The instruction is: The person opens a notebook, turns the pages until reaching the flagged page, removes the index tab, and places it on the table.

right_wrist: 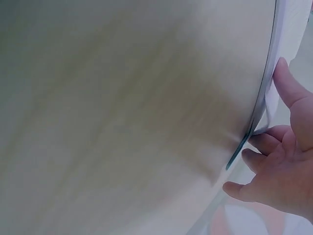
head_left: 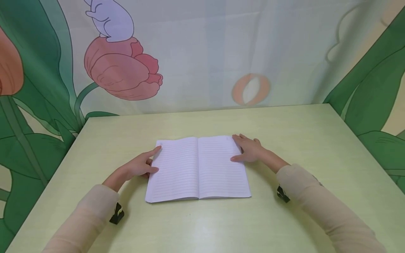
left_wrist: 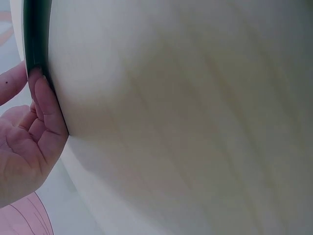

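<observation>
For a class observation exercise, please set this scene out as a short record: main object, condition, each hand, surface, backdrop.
Main object: notebook
Condition: lying open, ruled pages, no handwriting discernible
Left hand: at the notebook's left edge, thumb over the page, some fingers curled at the edge
Right hand: at the notebook's upper right, thumb and forefinger spread on the page
Surface: pale table
Backdrop: printed hanging with pink flower

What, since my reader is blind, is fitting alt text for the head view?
An open lined notebook lies on a pale table, a person's left hand and right hand at its side edges. Behind: a flower-printed backdrop.
</observation>
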A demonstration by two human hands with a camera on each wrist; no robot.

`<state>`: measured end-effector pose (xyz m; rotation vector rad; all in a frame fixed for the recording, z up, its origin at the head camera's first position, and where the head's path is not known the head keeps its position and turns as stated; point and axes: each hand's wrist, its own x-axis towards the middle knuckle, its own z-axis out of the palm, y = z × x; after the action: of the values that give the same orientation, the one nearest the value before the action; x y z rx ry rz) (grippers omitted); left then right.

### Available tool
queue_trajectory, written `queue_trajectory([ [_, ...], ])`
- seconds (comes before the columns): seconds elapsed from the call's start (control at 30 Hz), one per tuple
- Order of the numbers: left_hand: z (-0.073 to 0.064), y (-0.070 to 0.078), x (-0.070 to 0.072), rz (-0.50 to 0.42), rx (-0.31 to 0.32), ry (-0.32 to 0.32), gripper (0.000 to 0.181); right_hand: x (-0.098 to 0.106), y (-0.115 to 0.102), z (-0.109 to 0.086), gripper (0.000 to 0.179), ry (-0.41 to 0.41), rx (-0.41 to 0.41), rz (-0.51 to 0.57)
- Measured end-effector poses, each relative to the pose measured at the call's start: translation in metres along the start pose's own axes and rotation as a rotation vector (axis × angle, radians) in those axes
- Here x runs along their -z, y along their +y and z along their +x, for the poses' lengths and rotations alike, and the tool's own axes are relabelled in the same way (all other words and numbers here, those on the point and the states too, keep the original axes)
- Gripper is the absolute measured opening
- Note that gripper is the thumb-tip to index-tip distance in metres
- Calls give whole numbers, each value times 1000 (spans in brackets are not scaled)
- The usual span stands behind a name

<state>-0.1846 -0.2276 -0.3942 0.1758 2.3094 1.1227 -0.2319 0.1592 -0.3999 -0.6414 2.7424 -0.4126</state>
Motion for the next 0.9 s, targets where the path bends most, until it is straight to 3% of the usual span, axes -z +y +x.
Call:
queue_trajectory([
  [0.33,-1,2,0,-1,-3,0,80,2,-7,-3,85,-13,23,68],
  [0.53,-3,4,0,-3,1,3,80,0,-14,-4,81,-41,100,330],
  [0.9,-1,1,0,1,11,11,79,-8,-47,-5,94,-170,117,697],
])
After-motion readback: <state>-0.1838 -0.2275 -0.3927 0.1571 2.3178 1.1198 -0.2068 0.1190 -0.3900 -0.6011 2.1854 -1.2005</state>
